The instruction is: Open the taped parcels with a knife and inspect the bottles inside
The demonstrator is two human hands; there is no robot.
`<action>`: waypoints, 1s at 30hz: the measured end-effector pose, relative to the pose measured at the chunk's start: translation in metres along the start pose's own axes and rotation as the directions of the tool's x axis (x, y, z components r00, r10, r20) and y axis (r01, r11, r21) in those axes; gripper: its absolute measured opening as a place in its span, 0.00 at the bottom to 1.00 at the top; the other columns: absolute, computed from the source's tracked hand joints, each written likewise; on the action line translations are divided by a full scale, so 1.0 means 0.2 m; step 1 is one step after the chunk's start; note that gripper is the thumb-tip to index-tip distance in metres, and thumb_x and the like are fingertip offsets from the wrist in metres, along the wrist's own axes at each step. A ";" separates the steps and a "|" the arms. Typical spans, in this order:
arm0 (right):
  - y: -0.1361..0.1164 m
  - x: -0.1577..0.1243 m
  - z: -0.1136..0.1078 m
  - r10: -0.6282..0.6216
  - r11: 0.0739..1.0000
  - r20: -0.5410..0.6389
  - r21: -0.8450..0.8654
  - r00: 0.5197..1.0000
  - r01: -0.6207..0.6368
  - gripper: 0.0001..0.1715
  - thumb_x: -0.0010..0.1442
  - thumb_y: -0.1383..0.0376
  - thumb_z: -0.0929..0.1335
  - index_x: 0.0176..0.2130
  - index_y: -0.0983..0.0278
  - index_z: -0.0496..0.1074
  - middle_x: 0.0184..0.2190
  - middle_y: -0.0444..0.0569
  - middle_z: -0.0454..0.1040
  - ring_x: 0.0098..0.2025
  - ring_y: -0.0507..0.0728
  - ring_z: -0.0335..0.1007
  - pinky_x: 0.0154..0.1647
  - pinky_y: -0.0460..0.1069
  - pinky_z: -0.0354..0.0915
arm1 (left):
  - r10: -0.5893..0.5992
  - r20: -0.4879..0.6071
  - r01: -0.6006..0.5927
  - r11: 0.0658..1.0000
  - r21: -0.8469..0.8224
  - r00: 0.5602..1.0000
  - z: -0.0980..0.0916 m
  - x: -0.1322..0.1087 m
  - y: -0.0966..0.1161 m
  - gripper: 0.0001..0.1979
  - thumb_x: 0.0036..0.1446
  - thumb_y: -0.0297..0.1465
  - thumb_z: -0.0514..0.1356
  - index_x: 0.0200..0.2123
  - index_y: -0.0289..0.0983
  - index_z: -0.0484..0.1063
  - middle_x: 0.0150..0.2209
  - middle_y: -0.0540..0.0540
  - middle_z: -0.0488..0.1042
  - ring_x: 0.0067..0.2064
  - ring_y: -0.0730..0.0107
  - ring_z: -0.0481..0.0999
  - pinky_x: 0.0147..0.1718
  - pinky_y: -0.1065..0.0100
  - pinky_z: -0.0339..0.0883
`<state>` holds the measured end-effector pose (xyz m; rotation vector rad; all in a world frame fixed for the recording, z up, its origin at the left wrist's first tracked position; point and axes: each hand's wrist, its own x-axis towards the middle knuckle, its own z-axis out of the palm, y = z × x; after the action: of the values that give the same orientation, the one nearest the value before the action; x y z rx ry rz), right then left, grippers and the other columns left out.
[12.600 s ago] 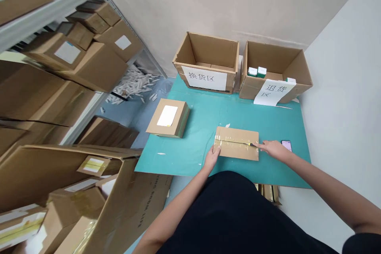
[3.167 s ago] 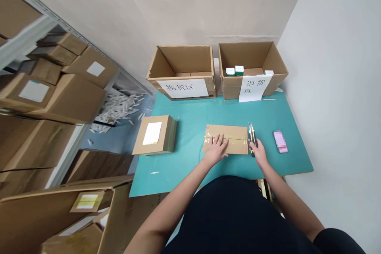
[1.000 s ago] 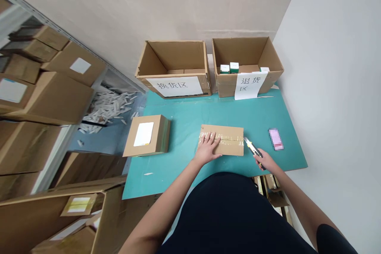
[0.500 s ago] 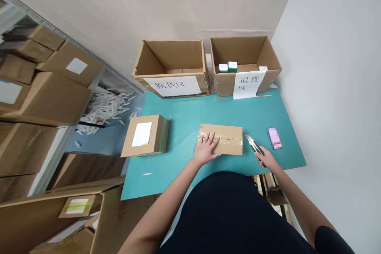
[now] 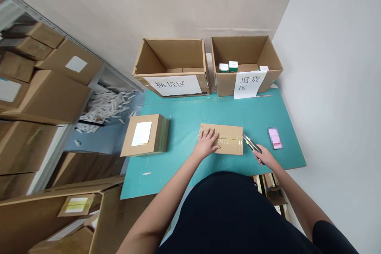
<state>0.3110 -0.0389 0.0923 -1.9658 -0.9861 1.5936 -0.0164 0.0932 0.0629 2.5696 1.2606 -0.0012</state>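
A small brown cardboard box (image 5: 229, 145), with clear tape along its seam, lies on the green table (image 5: 190, 107). My left hand (image 5: 206, 143) rests on its left part, fingers spread flat. In my right hand (image 5: 263, 154) is a box cutter (image 5: 251, 143) with a black and yellow handle, fingers wrapped round it. The cutter's tip is at the right edge of the box, by the taped seam; whether it touches I cannot tell. A larger box (image 5: 143, 135) with a white label stands to the left of my left hand.
Two open cartons with paper signs, a left one (image 5: 178, 85) and a right one (image 5: 224, 86), stand at the back; the right holds small white-and-green boxes. A pixelated pink object (image 5: 274, 138) lies at the right. Stacked cartons (image 5: 53, 95) fill the left side.
My right hand has brought the box cutter slightly left and up, its tip now at the box's right edge. My left hand has shifted slightly up on the box.
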 end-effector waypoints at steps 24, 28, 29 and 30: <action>-0.06 0.03 -0.03 0.011 1.000 0.065 -0.011 0.998 -0.010 0.17 0.59 0.57 0.68 0.46 0.60 0.65 0.20 0.35 0.67 0.14 0.48 0.62 0.10 0.41 0.55 | -0.004 0.216 -0.005 0.999 0.038 0.976 -0.11 0.13 -0.01 0.57 0.46 0.57 0.66 0.72 0.40 0.47 0.73 0.31 0.45 0.73 0.33 0.41 0.66 0.37 0.30; -0.06 0.02 -0.05 0.025 0.999 0.096 -0.042 0.995 -0.021 0.17 0.59 0.56 0.68 0.46 0.60 0.65 0.19 0.34 0.67 0.14 0.48 0.62 0.10 0.41 0.55 | 0.008 0.254 -0.021 0.999 0.050 0.967 -0.09 0.08 0.04 0.63 0.42 0.55 0.69 0.73 0.39 0.41 0.74 0.31 0.37 0.73 0.33 0.35 0.66 0.35 0.29; -0.06 0.02 -0.05 0.031 0.998 0.101 -0.050 0.994 -0.026 0.17 0.59 0.56 0.68 0.45 0.60 0.65 0.19 0.34 0.67 0.14 0.48 0.62 0.10 0.41 0.55 | 0.027 0.257 -0.039 0.998 0.044 0.966 -0.08 0.06 0.06 0.63 0.42 0.55 0.69 0.73 0.40 0.40 0.74 0.31 0.36 0.73 0.34 0.35 0.66 0.34 0.30; -0.06 0.01 -0.05 0.038 0.998 0.105 -0.056 0.994 -0.032 0.17 0.59 0.55 0.68 0.45 0.60 0.65 0.19 0.34 0.67 0.14 0.48 0.62 0.11 0.41 0.55 | 0.053 0.255 -0.064 0.997 0.037 0.966 -0.07 0.04 0.09 0.63 0.43 0.54 0.70 0.73 0.40 0.40 0.74 0.31 0.37 0.73 0.34 0.35 0.66 0.33 0.32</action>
<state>0.3183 -0.0283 0.1021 -1.9615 -1.0522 1.7229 0.0011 0.0927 0.0796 2.5438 1.1006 -0.3395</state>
